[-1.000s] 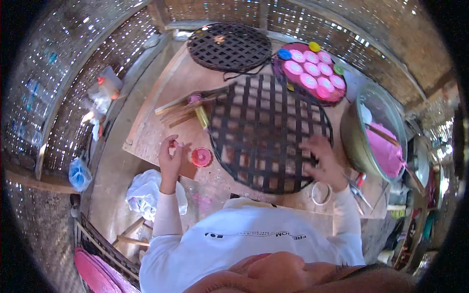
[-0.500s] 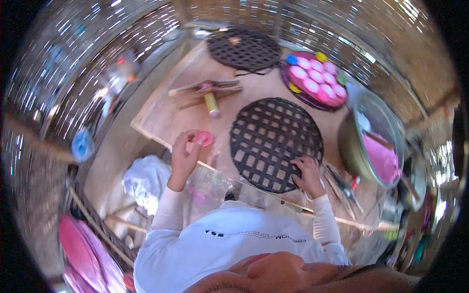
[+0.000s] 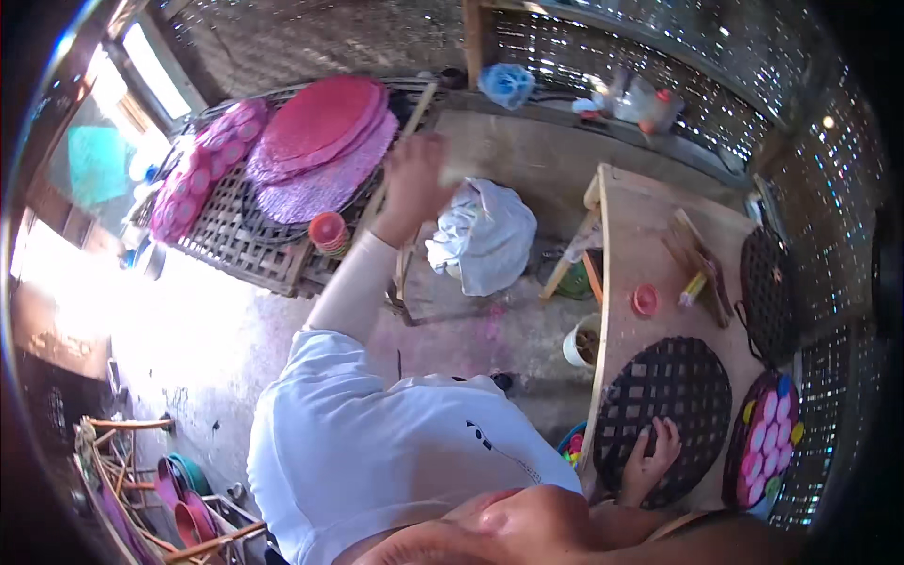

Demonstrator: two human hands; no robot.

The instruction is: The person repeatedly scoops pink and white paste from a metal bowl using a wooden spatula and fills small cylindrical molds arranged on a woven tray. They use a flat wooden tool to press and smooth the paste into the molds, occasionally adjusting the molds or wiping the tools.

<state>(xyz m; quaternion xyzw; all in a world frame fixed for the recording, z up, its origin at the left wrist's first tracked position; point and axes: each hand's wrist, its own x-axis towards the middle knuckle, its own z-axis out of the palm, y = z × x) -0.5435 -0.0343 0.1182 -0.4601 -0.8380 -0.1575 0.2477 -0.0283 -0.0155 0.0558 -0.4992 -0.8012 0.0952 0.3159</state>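
Observation:
My left hand reaches out toward the rack at upper left, blurred, fingers extended and holding nothing visible. It is near round pink sheets and a lilac textured disc; a stack of red cups sits on the rack. My right hand rests open, fingers apart, at the round black woven tray on the wooden table. A small red cup lies beside that tray, near sticks and a yellow tube.
A white cloth bundle stands on the floor between rack and table, near a white bucket. A second black tray and a tray of pink pieces line the table's far edge. Wooden frames with coloured basins stand at lower left.
The view has turned left toward the rack. My left hand has left the small red cup and swung away from the table toward the rack; my right hand remains at the black tray.

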